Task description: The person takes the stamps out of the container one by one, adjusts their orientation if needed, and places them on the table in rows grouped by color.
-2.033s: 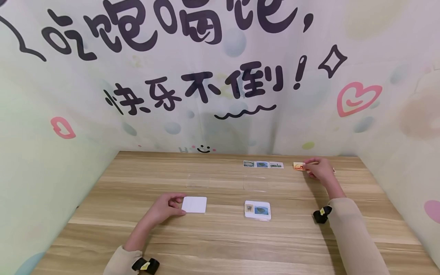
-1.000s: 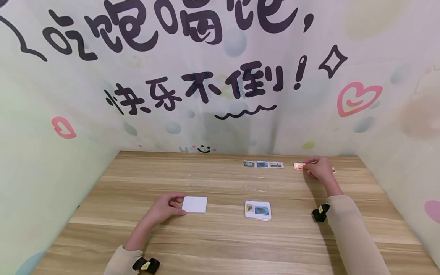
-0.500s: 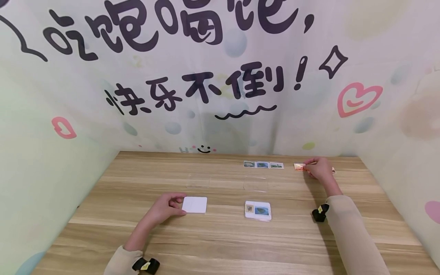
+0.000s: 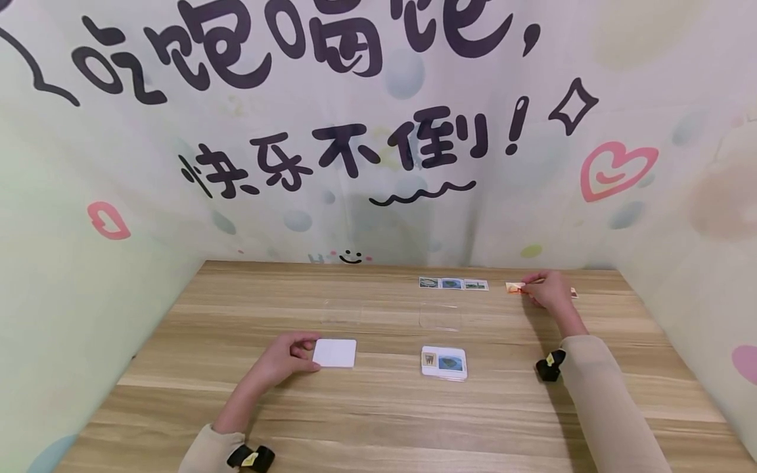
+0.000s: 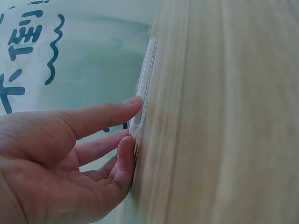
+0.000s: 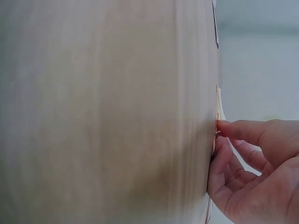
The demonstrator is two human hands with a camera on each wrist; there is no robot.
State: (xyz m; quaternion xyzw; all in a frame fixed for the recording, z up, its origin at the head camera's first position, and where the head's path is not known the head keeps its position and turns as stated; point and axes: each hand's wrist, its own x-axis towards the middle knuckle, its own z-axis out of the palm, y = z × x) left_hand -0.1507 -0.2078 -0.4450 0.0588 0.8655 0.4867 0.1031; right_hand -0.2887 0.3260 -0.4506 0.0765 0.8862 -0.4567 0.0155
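My left hand (image 4: 285,360) holds the left end of a blank white card (image 4: 334,353), thumb at its near corner and a finger at the far one. In the left wrist view the card lies flat in a clear plastic case (image 5: 147,74). At the back right, my right hand (image 4: 550,292) pinches an orange postage stamp (image 4: 514,288) between thumb and fingertips, with part of it covered. The stamp's edge (image 6: 218,105) looks slightly raised from the table in the right wrist view. Another stamp (image 4: 574,293) shows partly behind that hand.
Three stamps (image 4: 453,283) lie in a row at the back. Two clear plastic pieces (image 4: 342,311) lie in front of them, side by side. A white card (image 4: 443,372) bearing two stamps lies right of the blank one. A printed cloth (image 4: 284,230) hangs behind the table.
The right forearm has shifted slightly left, and the orange stamp's visible part has tilted a little in the fingers. My left hand and the blank card have stayed in place.
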